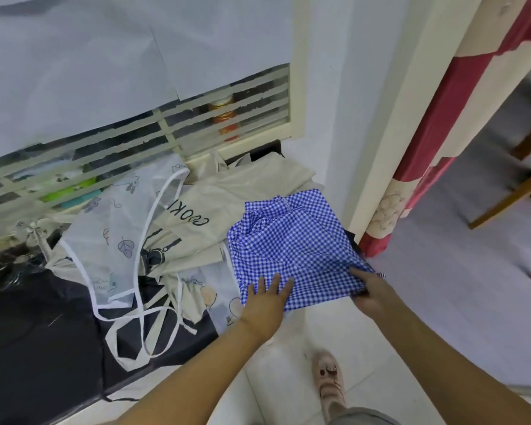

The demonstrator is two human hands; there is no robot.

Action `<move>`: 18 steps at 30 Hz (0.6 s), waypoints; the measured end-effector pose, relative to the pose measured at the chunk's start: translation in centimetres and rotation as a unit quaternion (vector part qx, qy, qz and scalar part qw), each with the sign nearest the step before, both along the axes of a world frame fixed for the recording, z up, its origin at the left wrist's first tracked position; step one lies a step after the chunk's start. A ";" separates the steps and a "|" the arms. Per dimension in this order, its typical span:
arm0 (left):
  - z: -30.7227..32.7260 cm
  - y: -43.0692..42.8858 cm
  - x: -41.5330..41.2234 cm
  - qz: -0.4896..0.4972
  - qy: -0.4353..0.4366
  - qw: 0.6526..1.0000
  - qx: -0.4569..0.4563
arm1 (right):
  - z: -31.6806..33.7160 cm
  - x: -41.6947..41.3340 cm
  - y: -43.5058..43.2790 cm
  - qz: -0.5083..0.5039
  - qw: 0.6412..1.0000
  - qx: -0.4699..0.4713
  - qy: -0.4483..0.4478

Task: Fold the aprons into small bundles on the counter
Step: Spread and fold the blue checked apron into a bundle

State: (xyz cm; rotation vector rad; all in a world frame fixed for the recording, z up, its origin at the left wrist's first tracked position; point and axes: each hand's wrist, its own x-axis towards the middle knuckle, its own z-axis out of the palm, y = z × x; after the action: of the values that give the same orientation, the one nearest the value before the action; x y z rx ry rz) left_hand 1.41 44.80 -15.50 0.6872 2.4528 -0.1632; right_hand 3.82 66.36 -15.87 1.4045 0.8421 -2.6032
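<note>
A blue-and-white checked apron [292, 240] lies partly folded at the right end of the dark counter [37, 338]. My left hand [265, 302] rests flat on its near left corner with fingers straight. My right hand [367, 289] pinches the apron's near right corner at the counter's edge. To the left lie a beige apron with black lettering [203, 216] and a translucent white apron with leaf prints and white straps [117, 240].
A louvred window [166, 127] runs behind the counter, with a white wall corner [344, 133] at the right. A red-and-cream curtain [436, 142] hangs beside the doorway. Pale floor tiles [304, 332] and my slippered foot [328, 381] are below.
</note>
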 end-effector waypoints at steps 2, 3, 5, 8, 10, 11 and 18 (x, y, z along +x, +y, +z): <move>1.0 0.0 -0.4 0.001 -0.023 1.000 -0.012 | 0.5 0.1 2.0 0.039 0.998 0.044 -0.022; 1.4 0.0 -0.7 0.001 -0.037 0.999 -0.018 | 0.8 0.2 2.8 0.046 0.996 0.068 -0.034; 1.9 -0.1 -1.2 0.001 -0.070 0.997 -0.029 | 1.7 0.4 3.9 0.039 0.984 0.158 -0.077; 2.3 0.0 -2.0 0.016 -0.119 0.992 -0.032 | 4.1 0.5 4.0 0.103 0.908 0.402 -0.067; 2.7 0.0 -2.8 0.030 -0.155 0.987 -0.023 | 5.6 -0.1 3.5 0.246 0.850 0.464 0.051; 3.0 0.1 -3.2 0.029 -0.171 0.985 -0.020 | 6.0 -0.5 3.1 0.347 0.816 0.451 0.099; 4.7 0.7 -4.7 0.009 -0.219 0.976 -0.011 | 3.5 -5.4 0.6 0.665 0.588 0.411 0.206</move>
State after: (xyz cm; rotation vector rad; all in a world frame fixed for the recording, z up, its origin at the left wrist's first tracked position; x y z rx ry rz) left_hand -3.31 45.55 -10.76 0.6157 2.0311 -0.0272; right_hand -1.56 66.95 -12.34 -0.1935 2.1342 -1.1914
